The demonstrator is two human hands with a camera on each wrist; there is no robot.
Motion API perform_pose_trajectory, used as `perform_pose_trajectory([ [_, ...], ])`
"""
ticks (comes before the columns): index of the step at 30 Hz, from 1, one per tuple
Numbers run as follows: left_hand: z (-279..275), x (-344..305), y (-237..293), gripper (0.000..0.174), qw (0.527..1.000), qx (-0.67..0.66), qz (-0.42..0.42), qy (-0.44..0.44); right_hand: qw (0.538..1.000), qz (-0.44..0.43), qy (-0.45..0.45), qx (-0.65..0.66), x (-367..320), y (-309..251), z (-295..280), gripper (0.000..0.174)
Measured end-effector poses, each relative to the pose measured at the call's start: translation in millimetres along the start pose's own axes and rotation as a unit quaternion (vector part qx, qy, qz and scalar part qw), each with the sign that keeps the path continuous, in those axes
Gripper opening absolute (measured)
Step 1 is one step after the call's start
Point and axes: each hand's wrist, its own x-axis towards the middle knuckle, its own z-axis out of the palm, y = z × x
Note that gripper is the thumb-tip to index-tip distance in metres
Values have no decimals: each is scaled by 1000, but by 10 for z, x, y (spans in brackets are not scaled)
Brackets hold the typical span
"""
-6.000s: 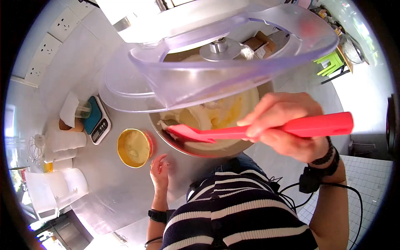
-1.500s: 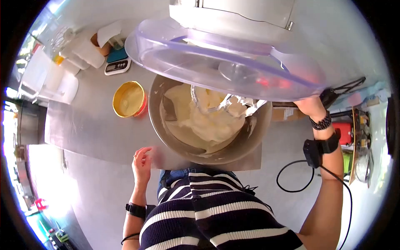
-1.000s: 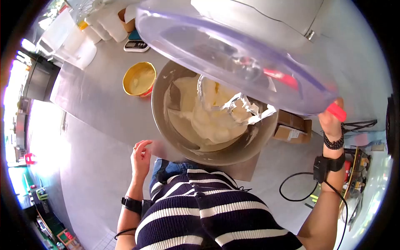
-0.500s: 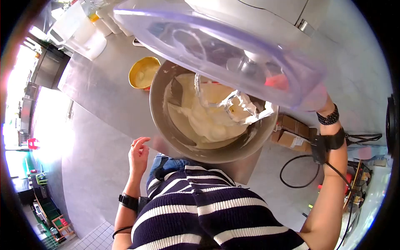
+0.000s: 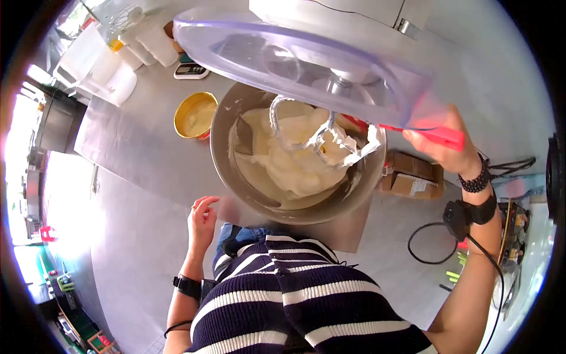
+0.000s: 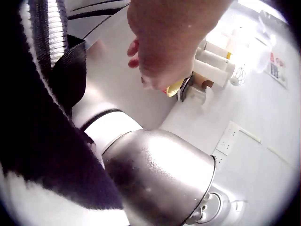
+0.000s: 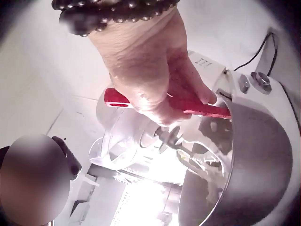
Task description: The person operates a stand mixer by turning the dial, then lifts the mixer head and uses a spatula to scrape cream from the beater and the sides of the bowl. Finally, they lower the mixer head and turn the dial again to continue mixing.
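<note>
The right hand (image 5: 447, 141) grips the red handle of a spatula (image 5: 445, 137) at the right rim of the steel mixing bowl (image 5: 224, 162); in the right wrist view the hand (image 7: 150, 80) has its fingers round the red handle (image 7: 197, 107). Pale, creamy batter (image 5: 295, 171) fills the bowl's bottom, and a batter-coated mixer beater (image 5: 274, 121) hangs over it. The clear plastic guard (image 5: 265, 50) tilts above, hiding part of the spatula. The left hand (image 5: 202, 223) hangs loosely curled beside the table edge, holding nothing; its wrist view shows the hand (image 6: 164, 52) partly.
A yellow-rimmed tub (image 5: 196, 115) stands left of the bowl on the steel table (image 5: 141, 141). Behind it are a scale (image 5: 191, 71), white bottles (image 5: 154, 44) and a clear jug (image 5: 109, 74). The mixer head (image 5: 348, 12) is above; a cardboard box (image 5: 415, 186) lies at the right.
The right hand with the spatula went from over the bowl's front to its right side, behind the guard, then came partly out from behind it. The beater now hangs in the bowl. The left hand stays idle.
</note>
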Motion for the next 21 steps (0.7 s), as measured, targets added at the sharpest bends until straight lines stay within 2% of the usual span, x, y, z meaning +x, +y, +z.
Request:
perform_pose_trajectory([
  [1, 0, 20, -22, 25, 1000, -6, 3, -6, 999, 1, 10, 33, -46, -84, 32, 15],
  [5, 6, 86, -89, 25, 998, -39, 30, -41, 999, 23, 38, 13, -307, -555, 60, 10],
  [6, 16, 142, -135, 25, 997, -48, 36, -55, 997, 73, 28, 14, -349, -666, 70, 10],
  [8, -27, 361, -209, 24, 994, -50, 49, -88, 983, 152, 76, 67, -289, -846, 243, 10],
  [13, -137, 634, -178, 22, 978, -54, 107, -169, 909, 313, 197, 193, -373, -1263, 570, 9],
  [15, -158, 727, -163, 22, 971, -58, 103, -206, 891, 338, 230, 200, -354, -1417, 663, 10],
  [18, -184, 902, -269, 22, 958, -81, 120, -249, 832, 392, 301, 252, -275, -1637, 904, 12],
  [21, -277, 1068, -290, 22, 944, -72, 150, -286, 802, 407, 346, 266, -127, -1889, 1099, 14],
])
